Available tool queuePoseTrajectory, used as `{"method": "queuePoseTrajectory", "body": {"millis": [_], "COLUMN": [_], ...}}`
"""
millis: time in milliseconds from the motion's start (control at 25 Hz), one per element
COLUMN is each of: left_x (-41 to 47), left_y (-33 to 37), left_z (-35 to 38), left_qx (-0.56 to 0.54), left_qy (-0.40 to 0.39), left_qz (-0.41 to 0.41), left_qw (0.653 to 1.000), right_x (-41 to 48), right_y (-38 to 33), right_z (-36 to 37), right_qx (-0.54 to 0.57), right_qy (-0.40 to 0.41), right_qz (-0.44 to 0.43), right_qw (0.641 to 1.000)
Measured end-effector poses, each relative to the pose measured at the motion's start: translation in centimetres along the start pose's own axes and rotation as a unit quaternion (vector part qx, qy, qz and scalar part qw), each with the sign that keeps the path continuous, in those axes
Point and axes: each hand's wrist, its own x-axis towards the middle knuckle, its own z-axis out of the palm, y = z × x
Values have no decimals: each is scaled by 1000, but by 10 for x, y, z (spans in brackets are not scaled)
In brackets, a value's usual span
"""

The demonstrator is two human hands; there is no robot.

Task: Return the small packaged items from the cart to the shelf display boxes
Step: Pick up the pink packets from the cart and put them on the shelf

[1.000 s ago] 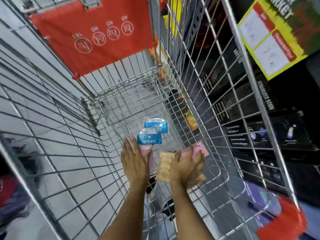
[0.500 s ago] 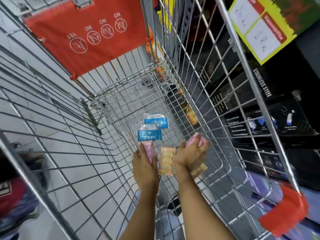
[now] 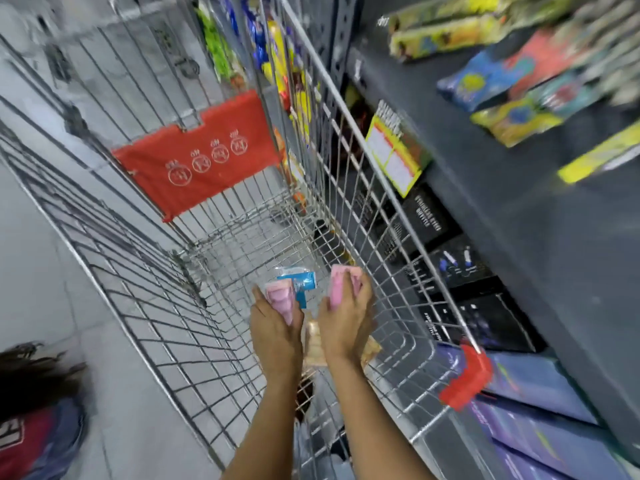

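You hold a pink pack [image 3: 280, 299] in your left hand [image 3: 275, 329] and another pink pack [image 3: 341, 285] in your right hand [image 3: 343, 323], both gripped inside the cart [image 3: 145, 292]. A blue pack [image 3: 301, 284] lies beyond them. Shelf [image 3: 519, 216] to your right.

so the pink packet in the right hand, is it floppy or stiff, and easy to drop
Probably fairly stiff: the pink packet sticks up past the right hand without drooping. Likely light, since the fingers alone hold it from one end. Its wrapper looks glossy, so it may be a bit slippery, though motion blur makes that uncertain.
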Motion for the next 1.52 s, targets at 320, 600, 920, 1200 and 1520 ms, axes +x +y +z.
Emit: {"method": "queuePoseTrajectory", "body": {"millis": [320, 600, 920, 1200, 1520], "left_x": [-10, -72, -199, -274, -279], "left_y": [132, 263, 352, 379, 366], "left_z": [-105, -101, -23, 50, 84], "left_qx": [-145, -183, -78, 10, -9], "left_qy": [16, -135, -285, -345, -222], "left_qz": [189, 312, 433, 506, 465], "left_qw": [971, 922, 852, 790, 857], "right_x": [-20, -18, -35, -33, -13], "right_y": [-62, -37, 89, 165, 175], "right_z": [-149, -288, -396, -423, -427], "right_qx": [72, 138, 154, 124, 132], "right_qy": [109, 248, 402, 424, 469], "right_qz": [-71, -13, 146, 207, 162], "right_qw": [989, 959, 891, 873, 858]}}
